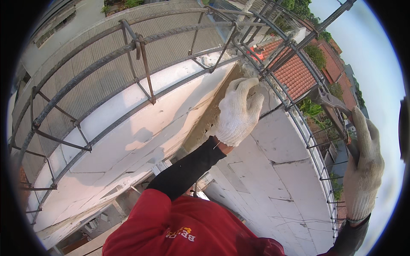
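Note:
My left hand (240,112), in a white knitted glove, is raised over the corner where two block walls meet. Its fingers are curled, with a gap between thumb and forefinger, and nothing shows in it. Just beyond its fingertips are the crossing bars of a rebar cage (265,73). On the right, my gloved right hand (363,166) is closed around the handles of grey metal pincers (331,101). The pincers' head is up by the bars of the right-hand cage; whether it touches them I cannot tell.
A long rebar cage (81,72) curves along the left wall (128,123), and another runs down the right wall (282,170). A bar (326,23) sticks out at upper right. Below lie a corrugated roof (171,38) and red tiled roofs (294,79).

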`<state>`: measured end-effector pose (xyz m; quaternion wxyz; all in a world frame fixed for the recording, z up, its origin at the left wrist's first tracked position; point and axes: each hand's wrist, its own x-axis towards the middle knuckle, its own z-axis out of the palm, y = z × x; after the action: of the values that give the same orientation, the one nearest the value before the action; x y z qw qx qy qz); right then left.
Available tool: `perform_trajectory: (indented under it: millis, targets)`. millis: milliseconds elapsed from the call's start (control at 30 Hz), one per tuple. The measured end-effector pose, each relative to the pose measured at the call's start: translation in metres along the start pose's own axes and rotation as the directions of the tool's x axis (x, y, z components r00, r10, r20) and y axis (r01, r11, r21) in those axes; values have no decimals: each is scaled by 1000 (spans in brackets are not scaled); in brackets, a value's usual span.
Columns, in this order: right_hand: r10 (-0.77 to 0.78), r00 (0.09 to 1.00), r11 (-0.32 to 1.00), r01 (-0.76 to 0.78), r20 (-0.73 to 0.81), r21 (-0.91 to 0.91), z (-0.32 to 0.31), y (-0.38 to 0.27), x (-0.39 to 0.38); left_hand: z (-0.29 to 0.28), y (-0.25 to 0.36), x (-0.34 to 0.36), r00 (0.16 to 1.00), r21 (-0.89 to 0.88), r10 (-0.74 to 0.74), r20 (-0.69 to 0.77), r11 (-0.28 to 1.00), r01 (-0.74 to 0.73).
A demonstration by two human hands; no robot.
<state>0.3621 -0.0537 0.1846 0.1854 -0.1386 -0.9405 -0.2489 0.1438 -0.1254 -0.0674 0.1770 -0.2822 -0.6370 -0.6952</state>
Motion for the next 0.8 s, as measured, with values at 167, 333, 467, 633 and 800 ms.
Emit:
perform_trajectory:
  millis: [167,333,467,633,800]
  targets:
    - [-261,953,845,149,-153,-514,9,-38,72,20,4,3,865,-434,-440,243,748,502]
    - [-426,900,670,246,-92,-700,45,-89,136,30,25,14,732,-678,-519,442,341,651]
    - [-386,922,662,262,-19,-702,44,-111,148,23,25,22,777,-771,-359,517,201,605]
    - [-324,945,678,259,37,-687,60,-120,152,21,43,31,820,-801,-364,441,253,543]
    - [-320,945,644,267,64,-717,63,-127,156,28,39,30,835,-811,-337,436,255,527]
